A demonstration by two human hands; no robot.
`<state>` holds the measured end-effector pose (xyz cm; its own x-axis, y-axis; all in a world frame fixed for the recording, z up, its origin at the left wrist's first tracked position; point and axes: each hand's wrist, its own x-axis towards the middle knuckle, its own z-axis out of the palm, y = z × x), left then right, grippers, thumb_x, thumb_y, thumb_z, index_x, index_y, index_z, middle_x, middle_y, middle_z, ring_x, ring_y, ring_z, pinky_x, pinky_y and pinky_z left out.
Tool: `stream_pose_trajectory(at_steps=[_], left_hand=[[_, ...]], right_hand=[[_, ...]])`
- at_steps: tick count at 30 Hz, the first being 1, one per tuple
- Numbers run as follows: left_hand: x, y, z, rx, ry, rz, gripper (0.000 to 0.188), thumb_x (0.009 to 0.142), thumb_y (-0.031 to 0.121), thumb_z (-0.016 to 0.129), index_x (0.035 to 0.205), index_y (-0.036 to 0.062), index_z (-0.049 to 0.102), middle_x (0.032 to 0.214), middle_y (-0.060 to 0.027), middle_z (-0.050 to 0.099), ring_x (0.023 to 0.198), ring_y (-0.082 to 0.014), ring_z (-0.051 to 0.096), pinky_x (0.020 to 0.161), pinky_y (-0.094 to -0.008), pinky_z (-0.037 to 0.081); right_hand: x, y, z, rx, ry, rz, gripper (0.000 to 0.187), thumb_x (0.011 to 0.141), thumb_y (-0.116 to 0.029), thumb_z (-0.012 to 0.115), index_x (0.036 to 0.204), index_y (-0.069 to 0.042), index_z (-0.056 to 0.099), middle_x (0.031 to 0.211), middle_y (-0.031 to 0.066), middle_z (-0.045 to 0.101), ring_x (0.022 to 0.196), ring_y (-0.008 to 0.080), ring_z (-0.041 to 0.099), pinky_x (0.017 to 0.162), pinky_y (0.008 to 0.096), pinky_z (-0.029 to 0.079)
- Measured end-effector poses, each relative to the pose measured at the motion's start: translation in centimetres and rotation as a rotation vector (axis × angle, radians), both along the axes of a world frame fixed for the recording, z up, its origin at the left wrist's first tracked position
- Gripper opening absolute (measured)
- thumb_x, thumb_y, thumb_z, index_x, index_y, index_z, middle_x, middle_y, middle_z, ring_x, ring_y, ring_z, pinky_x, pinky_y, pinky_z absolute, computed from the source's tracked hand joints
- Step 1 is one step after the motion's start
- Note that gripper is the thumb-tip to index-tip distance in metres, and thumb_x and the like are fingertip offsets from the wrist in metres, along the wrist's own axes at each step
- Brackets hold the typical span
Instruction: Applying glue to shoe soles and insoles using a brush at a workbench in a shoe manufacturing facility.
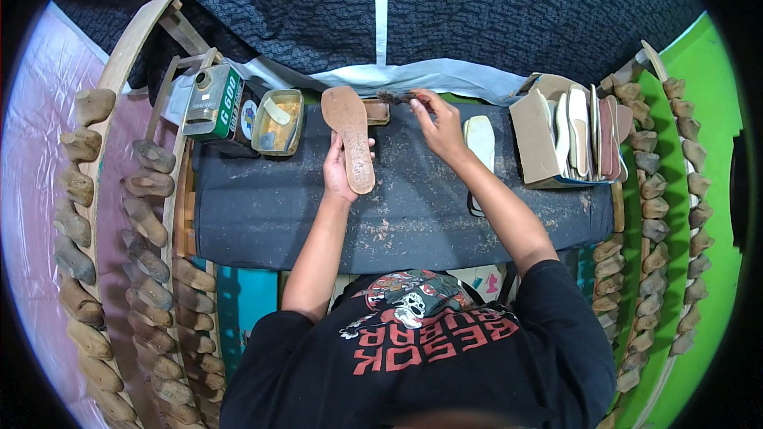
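My left hand (pixel 340 172) holds up a tan shoe sole (pixel 347 127) by its middle, toe end away from me. Small specks dot its heel part. Pinched in the fingers of my right hand (pixel 439 124) is a dark, bristly brush (pixel 395 98), its tip just over or beside a small brown tray (pixel 378 116). The sole partly covers that tray, so whether the brush touches it I cannot tell. A pale sole (pixel 479 143) lies on the table to the right of my right hand.
The dark cloth-covered table (pixel 294 222) is strewn with crumbs. A green and white tin (pixel 213 103) and a yellowish tub (pixel 278 128) stand at left. A cardboard box (pixel 534 143) of upright soles sits at right. Racks of wooden shoe lasts (pixel 147 182) flank both sides.
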<state>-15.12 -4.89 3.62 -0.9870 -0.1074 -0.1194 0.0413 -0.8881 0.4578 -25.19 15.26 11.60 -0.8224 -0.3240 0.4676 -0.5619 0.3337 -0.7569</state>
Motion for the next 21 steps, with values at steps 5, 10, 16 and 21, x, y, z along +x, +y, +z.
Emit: stream_pose_trajectory(at_steps=[5, 10, 16, 21], left_hand=[[-2.9, 2.0, 1.0, 0.049, 0.029, -0.007, 0.038, 0.108, 0.034, 0.040, 0.139, 0.0140, 0.052, 0.121, -0.0095, 0.067, 0.102, -0.0254, 0.070, 0.082, -0.0401, 0.059], [-5.1, 4.8, 2.0, 0.061, 0.095, -0.152, 0.040, 0.108, 0.035, 0.040, 0.141, 0.0144, 0.050, 0.122, -0.0086, 0.066, 0.110, -0.0249, 0.066, 0.091, -0.0417, 0.054], [-6.6, 7.1, 3.1, -0.001, 0.074, -0.207, 0.042, 0.108, 0.041, 0.040, 0.137, 0.0128, 0.050, 0.108, -0.0136, 0.067, 0.089, -0.0267, 0.068, 0.076, -0.0407, 0.058], [-6.9, 8.0, 2.2, 0.025, 0.068, -0.165, 0.043, 0.108, 0.042, 0.039, 0.137, 0.0131, 0.051, 0.113, -0.0128, 0.067, 0.093, -0.0254, 0.069, 0.079, -0.0412, 0.059]], right_hand=[[4.2, 2.8, 4.7, -0.141, 0.146, 0.054, 0.022, 0.095, -0.007, 0.065, 0.115, 0.002, 0.065, 0.090, 0.0121, 0.072, 0.079, 0.0172, 0.069, 0.073, 0.0308, 0.055], [6.4, 3.6, 7.6, 0.009, 0.337, 0.204, 0.024, 0.085, 0.000, 0.068, 0.109, 0.003, 0.064, 0.088, 0.0152, 0.068, 0.077, 0.0251, 0.068, 0.070, 0.0345, 0.054], [7.6, 4.6, 7.6, 0.070, 0.517, 0.280, 0.023, 0.079, 0.005, 0.068, 0.101, 0.001, 0.061, 0.072, 0.0089, 0.055, 0.062, 0.0236, 0.056, 0.060, 0.0364, 0.048], [7.3, 5.4, 7.2, 0.098, 0.445, 0.245, 0.021, 0.082, 0.000, 0.069, 0.101, 0.001, 0.063, 0.081, 0.0112, 0.065, 0.069, 0.0234, 0.066, 0.064, 0.0344, 0.054]])
